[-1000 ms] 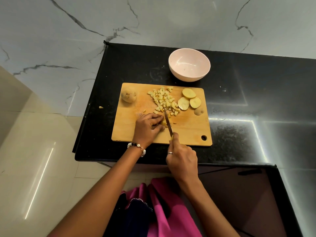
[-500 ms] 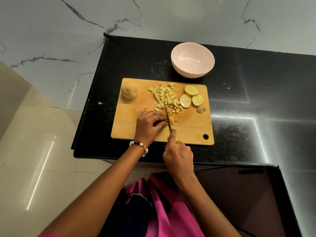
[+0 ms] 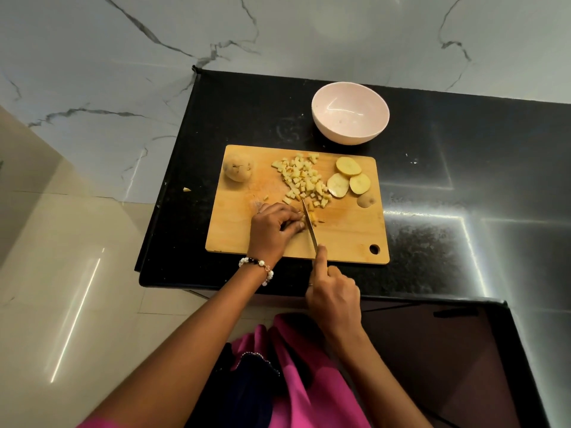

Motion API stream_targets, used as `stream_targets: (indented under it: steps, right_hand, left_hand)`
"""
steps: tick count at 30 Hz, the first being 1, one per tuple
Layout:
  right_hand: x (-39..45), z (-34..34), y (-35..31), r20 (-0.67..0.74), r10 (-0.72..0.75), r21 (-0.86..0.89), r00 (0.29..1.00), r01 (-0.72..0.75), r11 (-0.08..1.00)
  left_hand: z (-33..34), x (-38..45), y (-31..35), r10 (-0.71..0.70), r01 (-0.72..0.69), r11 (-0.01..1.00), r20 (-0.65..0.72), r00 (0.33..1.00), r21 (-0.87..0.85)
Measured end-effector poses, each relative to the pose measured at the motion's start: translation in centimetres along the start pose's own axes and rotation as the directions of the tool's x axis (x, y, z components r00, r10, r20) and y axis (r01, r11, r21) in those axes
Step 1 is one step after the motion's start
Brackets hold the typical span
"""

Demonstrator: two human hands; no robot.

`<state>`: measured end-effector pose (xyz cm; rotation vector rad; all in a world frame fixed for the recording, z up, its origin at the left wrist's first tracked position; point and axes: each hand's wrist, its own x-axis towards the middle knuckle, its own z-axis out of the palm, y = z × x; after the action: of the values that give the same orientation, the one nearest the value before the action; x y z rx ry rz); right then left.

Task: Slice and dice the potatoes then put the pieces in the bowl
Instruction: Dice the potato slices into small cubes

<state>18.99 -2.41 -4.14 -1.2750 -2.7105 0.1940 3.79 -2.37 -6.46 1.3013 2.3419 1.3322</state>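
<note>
Head: potato strips [image 3: 299,216] under left hand [image 3: 273,231] fingertips

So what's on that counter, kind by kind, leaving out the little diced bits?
Whole potato: 1
Round potato slices: 3
Potato end piece: 1
Knife: 1
Wooden cutting board: 1
Pink bowl: 1
Stray potato bit off the board: 1
Total: 9

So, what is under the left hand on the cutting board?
The left hand curls its fingers over a potato piece beside the knife on the cutting board. Only a yellow edge shows at the fingertips; the rest is covered.
</note>
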Motion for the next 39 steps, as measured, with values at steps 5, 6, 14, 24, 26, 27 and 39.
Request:
stream_targets:
  steps: [5, 6, 14, 24, 26, 27, 39]
  right_hand:
    - [1.6, -0.5, -0.1, -0.038, -0.01, 0.053, 0.999, 0.012, 0.999]
    - [1.4, -0.5, -0.2, -0.051, -0.007, 0.068, 0.999, 0.01, 0.998]
    - [0.4, -0.4, -1.5, 0.002, 0.019, 0.036, 1.0, -0.019, 0.999]
    - [1.3, 0.5, -1.9, 0.015, -0.016, -0.022, 1.0, 0.016, 1.0]
    - [-0.5, 0.6, -1.2, 0.027, -0.038, -0.014, 0.999, 0.039, 0.999]
    - [-1.3, 0.6, -0.8, 0.032, -0.05, -0.021, 0.998, 0.051, 0.998]
    - [1.1, -0.4, -0.1, -0.026, -0.021, 0.116, 0.999, 0.024, 0.993]
  left_hand:
    - [-0.5, 0.0, 0.2, -0.006, 0.006, 1.0, 0.008, 1.0, -0.021]
    - [-0.6, 0.0, 0.2, -0.002, 0.002, 1.0, 0.006, 1.0, -0.02]
    - [-0.4, -0.1, -0.1, -0.026, 0.025, 0.999, -0.012, 1.0, -0.046]
    - [0.2, -0.1, -0.4, 0.007, -0.007, 1.0, -0.034, 0.999, 0.017]
    - [0.2, -0.2, -0.3, -0.001, 0.002, 1.0, -0.034, 0.999, 0.012]
    - [0.2, -0.1, -0.3, -0.002, 0.002, 1.0, -0.038, 0.999, 0.007]
    - [-0.6, 0.0, -0.4, -0.047, 0.047, 0.998, -0.006, 0.999, -0.05]
